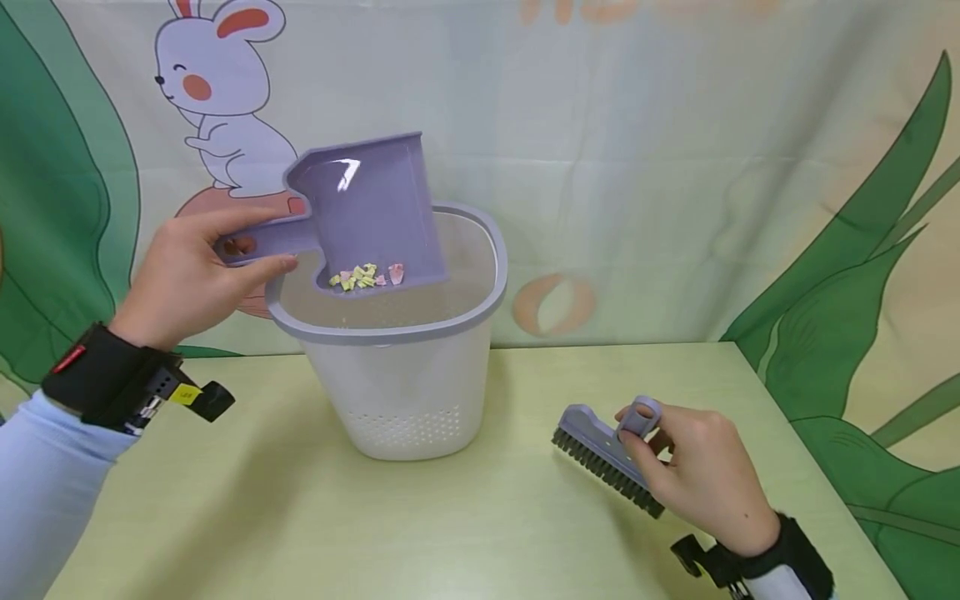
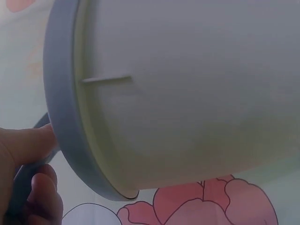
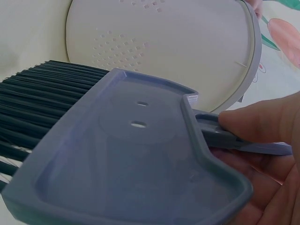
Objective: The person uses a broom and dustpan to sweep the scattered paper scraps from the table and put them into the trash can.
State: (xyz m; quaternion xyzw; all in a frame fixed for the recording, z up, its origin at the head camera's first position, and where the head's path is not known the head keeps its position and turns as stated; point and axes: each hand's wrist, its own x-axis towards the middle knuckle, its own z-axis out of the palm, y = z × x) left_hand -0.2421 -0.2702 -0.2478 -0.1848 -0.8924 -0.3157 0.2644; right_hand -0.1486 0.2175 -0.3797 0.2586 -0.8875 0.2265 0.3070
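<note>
My left hand [image 1: 202, 271] grips the handle of a purple dustpan [image 1: 367, 208], which is tilted up over the mouth of a white trash bin [image 1: 405, 383] with a purple-grey rim. Small yellow and pink scraps [image 1: 363, 277] lie gathered along the pan's lower side. In the left wrist view the bin's rim [image 2: 61, 93] covers most of the pan. Off to the right, my right hand [image 1: 701, 471] holds a small purple hand brush [image 1: 607, 454] by its handle, dark bristles facing down and to the left. The right wrist view shows the brush's back [image 3: 136, 150] close up, with thumb and fingers around the handle.
The bin stands on a pale yellow-green table [image 1: 480, 533] near its back edge. Behind hangs a printed curtain [image 1: 637, 167] with a rabbit and green leaves. The table's right edge runs beyond my right hand.
</note>
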